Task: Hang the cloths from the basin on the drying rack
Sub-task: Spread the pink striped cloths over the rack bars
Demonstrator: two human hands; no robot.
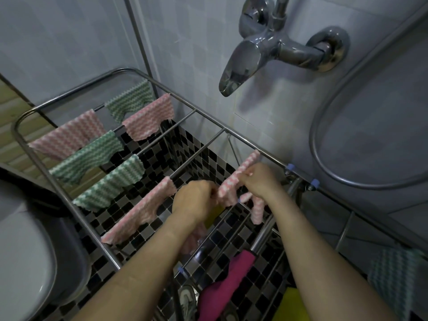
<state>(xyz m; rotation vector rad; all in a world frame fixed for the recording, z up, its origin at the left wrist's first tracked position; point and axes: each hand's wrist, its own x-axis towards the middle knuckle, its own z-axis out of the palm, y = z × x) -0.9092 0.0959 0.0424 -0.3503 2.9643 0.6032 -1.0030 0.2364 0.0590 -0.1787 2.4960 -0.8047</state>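
Pink cloth (232,183) between left hand (194,199) and right hand (261,180), fingers (248,174) half hidden.

No text, label, brand mark, number or sign legible anywhere in view. Striped cloths (69,137), drying rack (208,119), chrome tap (243,63): plain surfaces, nothing printed that can be read.

I see polished metal rack rails (199,151), ribbed soft pink cloth (231,184), mirror-chrome tap (245,63) at one o'clock, glossy black mosaic floor tiles (231,230), smooth pale wall tiles (69,42)
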